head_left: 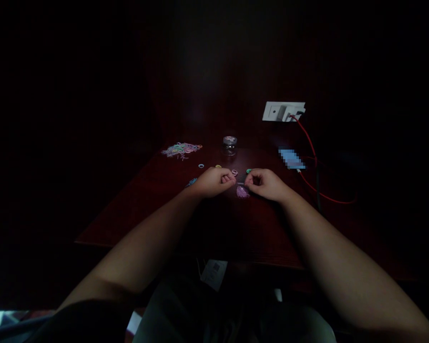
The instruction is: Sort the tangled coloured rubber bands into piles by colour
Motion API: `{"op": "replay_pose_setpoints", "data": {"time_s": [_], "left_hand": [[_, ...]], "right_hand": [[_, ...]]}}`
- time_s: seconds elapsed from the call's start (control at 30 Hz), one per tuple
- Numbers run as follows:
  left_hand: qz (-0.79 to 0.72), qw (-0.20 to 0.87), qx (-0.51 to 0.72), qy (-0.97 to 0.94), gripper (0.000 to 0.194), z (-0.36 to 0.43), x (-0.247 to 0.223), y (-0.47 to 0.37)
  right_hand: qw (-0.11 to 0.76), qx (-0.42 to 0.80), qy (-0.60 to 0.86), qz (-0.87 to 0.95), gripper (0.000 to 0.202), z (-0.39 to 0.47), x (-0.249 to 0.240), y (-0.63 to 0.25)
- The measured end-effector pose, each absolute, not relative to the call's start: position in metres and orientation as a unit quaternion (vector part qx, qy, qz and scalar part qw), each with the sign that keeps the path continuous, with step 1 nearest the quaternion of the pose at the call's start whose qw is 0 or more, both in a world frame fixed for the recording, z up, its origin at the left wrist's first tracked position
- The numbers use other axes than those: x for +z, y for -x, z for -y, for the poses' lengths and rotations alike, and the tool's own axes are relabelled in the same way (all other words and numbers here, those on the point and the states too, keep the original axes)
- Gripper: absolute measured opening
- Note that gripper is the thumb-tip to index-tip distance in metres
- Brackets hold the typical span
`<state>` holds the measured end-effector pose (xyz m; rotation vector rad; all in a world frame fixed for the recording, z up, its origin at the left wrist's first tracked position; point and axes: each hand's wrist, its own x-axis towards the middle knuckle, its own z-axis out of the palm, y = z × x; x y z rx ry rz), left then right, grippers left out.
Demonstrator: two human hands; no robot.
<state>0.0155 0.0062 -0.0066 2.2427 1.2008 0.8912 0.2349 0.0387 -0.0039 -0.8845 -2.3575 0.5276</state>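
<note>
My left hand (219,181) and my right hand (262,183) face each other low over the table, both with fingers pinched. A thin pale purple hair tie (240,184) spans the small gap between the fingertips. Just below lies a small heap of purple hair ties (242,192). Beyond the hands are a pink hair tie (235,172), a green hair tie (249,170), a yellow hair tie (218,166) and a pale blue hair tie (201,166). Blue hair ties (191,182) are partly hidden behind my left wrist.
A mixed heap of coloured hair ties (182,149) lies at the back left of the dark red table (136,214). Behind the hands stands a clear lidded jar (229,146). On the right are a blurred-out phone (291,158), a red cable (309,136) and a wall socket (273,111).
</note>
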Motion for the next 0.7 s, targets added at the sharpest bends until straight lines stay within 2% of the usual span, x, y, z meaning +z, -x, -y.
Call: {"op": "replay_pose_setpoints", "data": {"time_s": [0.33,0.7], "left_hand": [[-0.431,0.238,0.246,-0.835,0.022,-0.0044,-0.0068,-0.014],[-0.426,0.23,0.231,-0.844,0.023,-0.0035,-0.0065,-0.0155]], "right_hand": [[0.241,0.192,0.338,0.889,0.01,-0.0341,-0.0006,-0.234],[0.227,0.21,0.355,0.882,0.01,-0.0325,-0.0008,-0.2328]]}}
